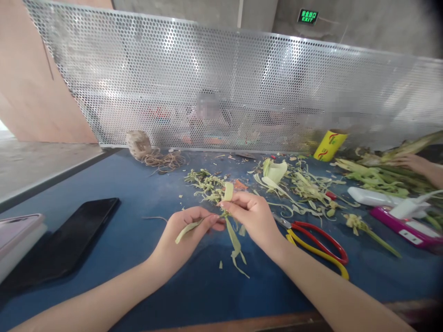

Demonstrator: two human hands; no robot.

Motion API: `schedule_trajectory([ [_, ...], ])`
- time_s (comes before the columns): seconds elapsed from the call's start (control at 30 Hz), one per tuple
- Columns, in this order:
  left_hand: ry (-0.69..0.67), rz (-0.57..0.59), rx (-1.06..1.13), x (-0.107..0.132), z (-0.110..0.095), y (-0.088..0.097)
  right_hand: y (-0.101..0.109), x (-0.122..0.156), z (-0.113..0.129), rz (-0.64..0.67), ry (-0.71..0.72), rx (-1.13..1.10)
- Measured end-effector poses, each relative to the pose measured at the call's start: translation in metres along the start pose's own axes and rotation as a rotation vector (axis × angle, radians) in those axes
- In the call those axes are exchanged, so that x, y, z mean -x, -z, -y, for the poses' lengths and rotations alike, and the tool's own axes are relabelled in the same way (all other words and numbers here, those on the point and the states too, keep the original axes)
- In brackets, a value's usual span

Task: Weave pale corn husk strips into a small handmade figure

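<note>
Pale green corn husk strips (234, 240) are pinched between my two hands above the blue table. My left hand (188, 230) is closed on them, and one strip end pokes out over its palm. The fingers of my right hand (254, 216) meet the left fingertips, and a short strip stands up above them. A longer, forked strip hangs down below. To the right of my right hand lie scissors (316, 244) with one red and one yellow handle. Just beyond my hands is a small heap of knotted husk pieces (204, 182). The exact join is hidden by my fingers.
Loose husk strips (311, 186) spread at the back right, before a yellow roll (330, 145). Twine (162, 159) lies back left; a black phone (65, 242) front left. A purple power strip (406, 228) and another person's hand (411, 162) are right. A perforated metal screen (221, 74) stands behind.
</note>
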State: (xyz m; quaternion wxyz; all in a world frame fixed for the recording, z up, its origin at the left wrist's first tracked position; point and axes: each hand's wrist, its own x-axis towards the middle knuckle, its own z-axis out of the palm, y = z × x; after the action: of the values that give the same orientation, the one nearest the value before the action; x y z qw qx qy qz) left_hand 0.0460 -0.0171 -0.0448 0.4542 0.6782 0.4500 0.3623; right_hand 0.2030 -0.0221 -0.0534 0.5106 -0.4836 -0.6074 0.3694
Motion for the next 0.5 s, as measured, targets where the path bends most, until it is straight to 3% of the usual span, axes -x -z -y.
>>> schedule_trajectory([
  [0.3, 0.121, 0.068, 0.322, -0.0022, 0.0094, -0.0068, -0.0066, -0.0008, -0.0005, 0.024, 0.03, -0.02],
  [0.5, 0.14, 0.08, 0.329, -0.0006, 0.0069, -0.0082, -0.0054, 0.0003, 0.0009, -0.022, 0.028, 0.016],
])
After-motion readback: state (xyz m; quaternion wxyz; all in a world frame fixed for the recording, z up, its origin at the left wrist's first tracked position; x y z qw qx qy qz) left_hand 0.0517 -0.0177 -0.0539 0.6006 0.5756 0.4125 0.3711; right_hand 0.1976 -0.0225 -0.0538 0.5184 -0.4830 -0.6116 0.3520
